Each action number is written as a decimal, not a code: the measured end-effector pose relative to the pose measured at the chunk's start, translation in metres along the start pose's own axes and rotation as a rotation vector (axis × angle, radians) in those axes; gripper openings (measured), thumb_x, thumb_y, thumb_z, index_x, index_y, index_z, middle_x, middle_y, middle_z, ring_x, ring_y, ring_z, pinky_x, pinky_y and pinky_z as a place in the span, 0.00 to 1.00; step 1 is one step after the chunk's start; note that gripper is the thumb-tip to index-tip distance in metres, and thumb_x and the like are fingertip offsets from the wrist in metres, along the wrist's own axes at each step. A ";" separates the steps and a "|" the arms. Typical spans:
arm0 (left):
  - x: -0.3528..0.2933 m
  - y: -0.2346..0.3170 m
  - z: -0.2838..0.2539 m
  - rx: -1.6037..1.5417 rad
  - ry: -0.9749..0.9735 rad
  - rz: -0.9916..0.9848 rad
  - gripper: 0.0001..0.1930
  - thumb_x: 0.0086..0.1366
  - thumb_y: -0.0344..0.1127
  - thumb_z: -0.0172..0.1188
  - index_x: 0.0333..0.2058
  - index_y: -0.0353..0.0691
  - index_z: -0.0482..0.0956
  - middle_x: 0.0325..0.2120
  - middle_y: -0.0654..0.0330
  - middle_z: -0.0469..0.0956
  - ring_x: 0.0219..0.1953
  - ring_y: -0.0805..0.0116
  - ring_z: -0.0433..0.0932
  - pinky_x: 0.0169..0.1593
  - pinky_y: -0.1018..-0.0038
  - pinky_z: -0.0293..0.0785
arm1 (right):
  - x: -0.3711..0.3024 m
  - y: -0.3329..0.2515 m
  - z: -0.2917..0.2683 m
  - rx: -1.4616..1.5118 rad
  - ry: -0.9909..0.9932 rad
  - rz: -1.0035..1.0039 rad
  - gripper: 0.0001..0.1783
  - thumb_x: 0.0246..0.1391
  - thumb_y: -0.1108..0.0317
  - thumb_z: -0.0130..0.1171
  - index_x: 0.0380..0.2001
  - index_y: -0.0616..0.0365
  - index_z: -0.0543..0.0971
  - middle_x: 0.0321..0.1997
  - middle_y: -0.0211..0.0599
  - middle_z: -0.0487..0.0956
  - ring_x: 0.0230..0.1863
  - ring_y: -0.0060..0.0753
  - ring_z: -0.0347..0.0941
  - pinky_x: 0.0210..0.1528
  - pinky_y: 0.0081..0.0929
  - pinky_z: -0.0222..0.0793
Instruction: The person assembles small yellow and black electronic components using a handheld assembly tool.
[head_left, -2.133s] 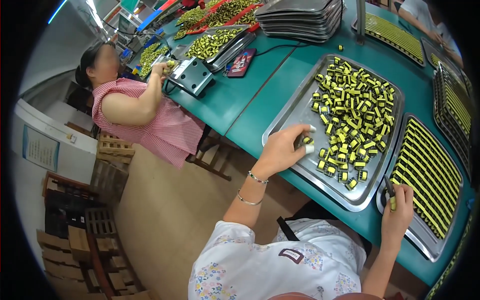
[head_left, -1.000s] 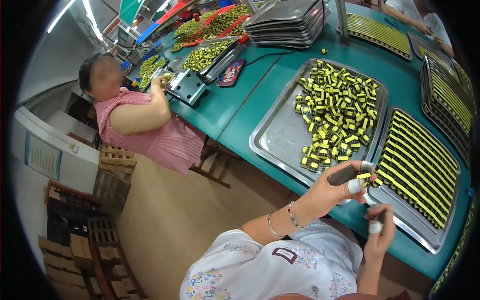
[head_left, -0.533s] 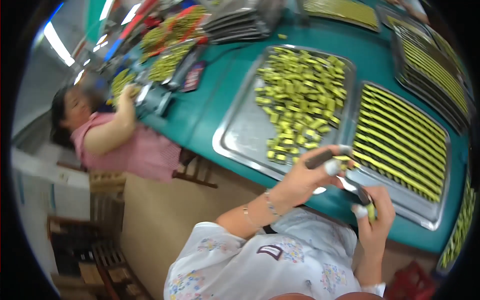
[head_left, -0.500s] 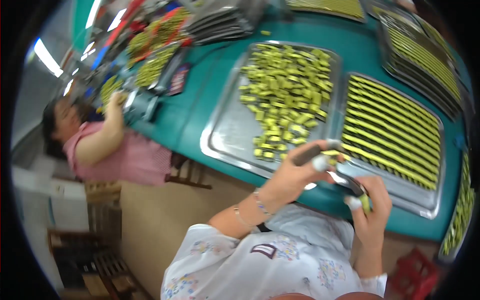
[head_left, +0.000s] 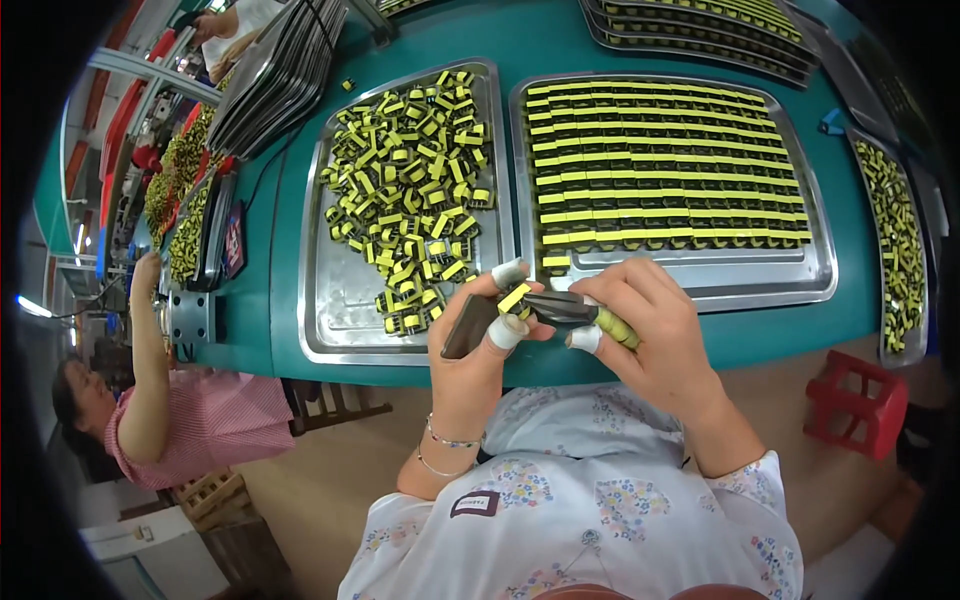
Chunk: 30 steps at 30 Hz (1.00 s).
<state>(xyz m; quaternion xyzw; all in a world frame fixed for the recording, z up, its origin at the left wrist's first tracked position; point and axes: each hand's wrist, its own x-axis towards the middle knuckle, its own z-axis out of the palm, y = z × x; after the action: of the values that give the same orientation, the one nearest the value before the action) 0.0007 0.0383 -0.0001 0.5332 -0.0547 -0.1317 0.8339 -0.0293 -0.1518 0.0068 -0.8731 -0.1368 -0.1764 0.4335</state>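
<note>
My left hand (head_left: 478,350) pinches a small yellow-topped black block (head_left: 515,299) between its white-covered thumb and fingertip. A flat dark bar (head_left: 465,328) is also tucked in that hand, against the fingers. My right hand (head_left: 655,325) is closed round a dark hand tool (head_left: 562,308) whose grip is wrapped in yellow-green; its exact kind is not clear. The tool's tip reaches the block, touching or nearly so. Both hands are above the table's near edge. Just beyond them, a single block (head_left: 555,265) sits in the right tray (head_left: 690,278), in front of neat rows of similar blocks.
The left metal tray (head_left: 312,250) holds a loose heap of blocks. Stacked trays (head_left: 700,45) with rows stand at the far right, and a narrow tray (head_left: 890,250) of loose blocks lies beyond. Dark stacked trays (head_left: 280,75) rise at far left. A co-worker (head_left: 190,410) sits left; a red stool (head_left: 858,405) stands right.
The view has swung round and steadied, so the trays now lie squarer ahead. My hands have drawn closer together, and the tool's tip has come to the block in my left hand.
</note>
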 end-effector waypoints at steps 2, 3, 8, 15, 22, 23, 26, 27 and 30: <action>0.000 0.001 0.001 0.009 0.013 -0.006 0.25 0.58 0.34 0.65 0.51 0.27 0.69 0.42 0.50 0.76 0.39 0.67 0.78 0.42 0.69 0.81 | -0.001 0.000 -0.001 -0.018 -0.008 -0.008 0.17 0.39 0.67 0.65 0.36 0.59 0.78 0.31 0.37 0.74 0.33 0.41 0.70 0.35 0.34 0.65; -0.001 0.000 0.001 0.048 0.008 0.018 0.25 0.57 0.34 0.65 0.50 0.28 0.69 0.42 0.51 0.76 0.39 0.67 0.78 0.41 0.70 0.80 | -0.002 0.000 -0.002 -0.032 -0.013 -0.012 0.18 0.39 0.67 0.65 0.36 0.59 0.78 0.31 0.37 0.74 0.33 0.41 0.70 0.35 0.34 0.66; -0.001 -0.001 -0.002 0.083 0.020 0.086 0.24 0.56 0.32 0.66 0.49 0.29 0.70 0.41 0.52 0.76 0.37 0.68 0.78 0.41 0.72 0.79 | -0.003 0.000 0.001 -0.038 0.016 -0.015 0.18 0.39 0.65 0.66 0.36 0.59 0.78 0.31 0.37 0.74 0.33 0.41 0.70 0.35 0.34 0.66; -0.002 0.000 -0.002 0.156 0.070 0.117 0.19 0.56 0.25 0.65 0.46 0.29 0.72 0.40 0.56 0.72 0.41 0.69 0.75 0.41 0.73 0.79 | -0.001 -0.003 0.004 -0.062 -0.010 -0.033 0.20 0.34 0.70 0.66 0.37 0.55 0.78 0.31 0.32 0.73 0.35 0.38 0.69 0.38 0.34 0.66; -0.003 -0.002 -0.006 0.289 0.037 0.244 0.18 0.53 0.24 0.67 0.42 0.27 0.73 0.35 0.60 0.69 0.37 0.74 0.72 0.39 0.80 0.75 | 0.000 0.002 0.009 -0.042 -0.008 -0.099 0.17 0.34 0.72 0.63 0.34 0.60 0.77 0.27 0.37 0.73 0.30 0.40 0.70 0.31 0.33 0.67; -0.003 -0.002 -0.006 0.280 0.038 0.261 0.18 0.53 0.24 0.68 0.41 0.27 0.73 0.35 0.60 0.69 0.35 0.75 0.71 0.39 0.80 0.75 | 0.000 0.003 0.009 -0.042 -0.010 -0.099 0.17 0.34 0.72 0.63 0.34 0.60 0.77 0.27 0.37 0.73 0.30 0.40 0.70 0.31 0.33 0.67; -0.004 -0.001 -0.007 0.351 0.055 0.220 0.18 0.52 0.25 0.68 0.40 0.27 0.74 0.34 0.61 0.68 0.34 0.76 0.70 0.39 0.80 0.74 | -0.002 0.004 0.012 -0.084 0.002 -0.132 0.17 0.31 0.74 0.62 0.32 0.61 0.77 0.25 0.37 0.73 0.27 0.40 0.70 0.28 0.33 0.67; -0.004 -0.002 -0.007 0.351 0.055 0.219 0.18 0.52 0.25 0.68 0.40 0.27 0.74 0.34 0.61 0.68 0.34 0.76 0.70 0.39 0.80 0.74 | -0.003 0.004 0.013 -0.095 0.007 -0.126 0.17 0.30 0.74 0.62 0.31 0.61 0.77 0.25 0.38 0.73 0.27 0.40 0.71 0.28 0.33 0.68; -0.004 -0.004 -0.003 0.305 0.068 0.292 0.18 0.52 0.25 0.68 0.41 0.27 0.74 0.34 0.61 0.69 0.34 0.76 0.71 0.37 0.82 0.73 | -0.003 0.001 0.013 -0.098 0.000 -0.111 0.16 0.29 0.74 0.62 0.30 0.61 0.77 0.24 0.38 0.74 0.27 0.41 0.71 0.28 0.33 0.68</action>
<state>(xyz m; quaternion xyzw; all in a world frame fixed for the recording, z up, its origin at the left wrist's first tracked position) -0.0033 0.0409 -0.0048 0.6439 -0.1225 0.0181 0.7550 -0.0294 -0.1427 -0.0027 -0.8842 -0.1760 -0.2068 0.3800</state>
